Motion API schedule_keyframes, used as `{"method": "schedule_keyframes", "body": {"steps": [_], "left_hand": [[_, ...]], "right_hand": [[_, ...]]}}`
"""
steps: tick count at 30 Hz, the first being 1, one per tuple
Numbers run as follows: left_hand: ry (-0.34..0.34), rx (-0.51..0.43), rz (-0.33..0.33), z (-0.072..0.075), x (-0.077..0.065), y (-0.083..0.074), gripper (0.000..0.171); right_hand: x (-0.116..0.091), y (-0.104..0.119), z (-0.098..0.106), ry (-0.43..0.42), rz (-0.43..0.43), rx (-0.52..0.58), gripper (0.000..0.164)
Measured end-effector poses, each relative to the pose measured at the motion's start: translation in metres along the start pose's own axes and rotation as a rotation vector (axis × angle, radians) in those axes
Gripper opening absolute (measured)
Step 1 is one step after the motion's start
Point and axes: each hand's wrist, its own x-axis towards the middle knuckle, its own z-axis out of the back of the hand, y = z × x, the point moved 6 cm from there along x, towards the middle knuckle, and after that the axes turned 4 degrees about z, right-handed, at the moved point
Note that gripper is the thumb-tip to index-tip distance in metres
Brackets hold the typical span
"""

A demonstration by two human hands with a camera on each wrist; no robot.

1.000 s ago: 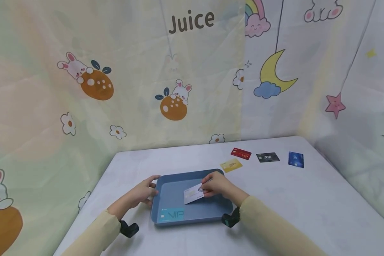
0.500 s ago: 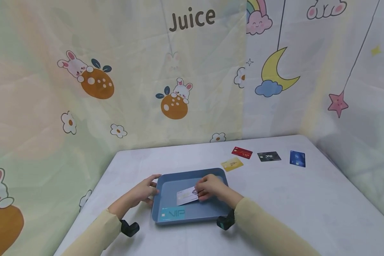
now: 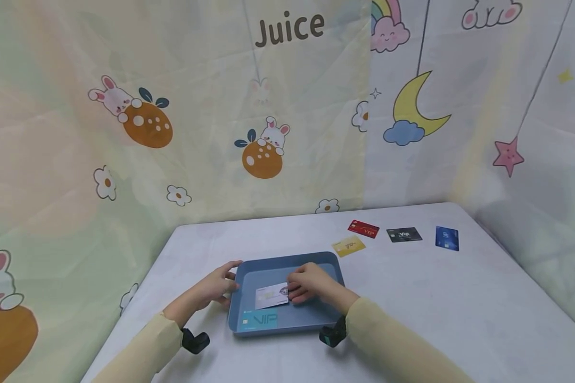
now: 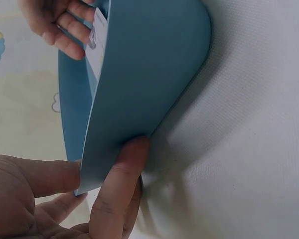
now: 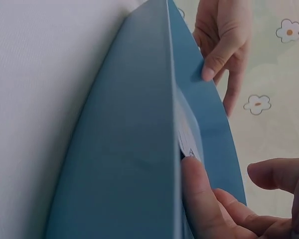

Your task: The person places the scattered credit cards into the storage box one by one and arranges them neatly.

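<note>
The left hand [image 3: 214, 286] pinches the wall of the blue rectangular plastic tray [image 3: 302, 317]; the right hand [image 3: 312, 282], thumb spread from fingers, attends the white rectangular card [image 3: 268, 296] inside. To my eye, light fingertip pressure would best square it beyond the turquoise VIP card [image 3: 260, 319].

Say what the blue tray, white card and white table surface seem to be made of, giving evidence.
Blue tray: probably matte plastic; smooth, evenly coloured walls with rounded corners.
White card: likely plastic, perhaps stiff paper; flat with crisp edges, finish unclear.
White table surface: apparently matte woven cloth; the left wrist view shows fine weave.
</note>
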Motion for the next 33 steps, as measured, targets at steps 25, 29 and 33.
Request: {"method": "schedule_keyframes", "body": {"steps": [25, 29, 33], "left_hand": [[0.024, -0.016, -0.016, -0.003, -0.001, -0.005, 0.075], [0.023, -0.01, -0.017, -0.001, -0.002, -0.005, 0.074], [0.014, -0.004, -0.011, 0.001, -0.003, -0.003, 0.074]], "right_hand": [[0.001, 0.003, -0.013, 0.065, 0.06, 0.01, 0.041], [-0.001, 0.008, -0.008, 0.05, 0.074, -0.108, 0.04], [-0.004, 0.012, -0.002, 0.04, 0.08, -0.192, 0.042]]}}
